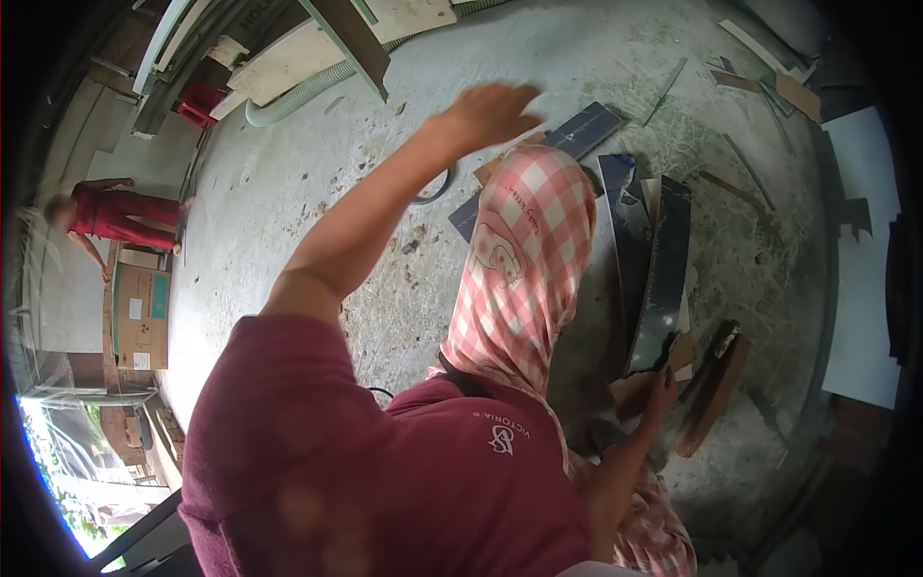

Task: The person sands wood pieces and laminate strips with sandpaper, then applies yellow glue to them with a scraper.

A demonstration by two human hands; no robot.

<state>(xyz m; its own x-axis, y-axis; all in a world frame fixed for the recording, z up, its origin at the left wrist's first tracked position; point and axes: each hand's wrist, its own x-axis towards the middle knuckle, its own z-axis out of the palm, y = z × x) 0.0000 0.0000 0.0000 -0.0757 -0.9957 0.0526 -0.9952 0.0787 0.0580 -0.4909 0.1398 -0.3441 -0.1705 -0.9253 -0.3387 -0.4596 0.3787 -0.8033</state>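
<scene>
My left hand (492, 113) is raised beyond my left knee, slightly blurred, its fingers apart and nothing in them. Below it on the floor lies a dark blue strip (586, 131), partly hidden by my knee in checked pink trousers. My right hand (660, 392) is low beside my right leg, fingers closed at the near end of a dark glossy strip (663, 274). What those fingers grip is too small to make out. Another dark strip (625, 221) lies alongside, with brown torn pieces (681, 354) around the near ends.
A brown wooden block (713, 394) lies right of my right hand. Thin offcuts (663, 91) litter the concrete floor. A ribbed hose (298, 96) and long boards (317, 53) are at the back left. Far left, another person (125, 212) stands by a cardboard box (141, 313).
</scene>
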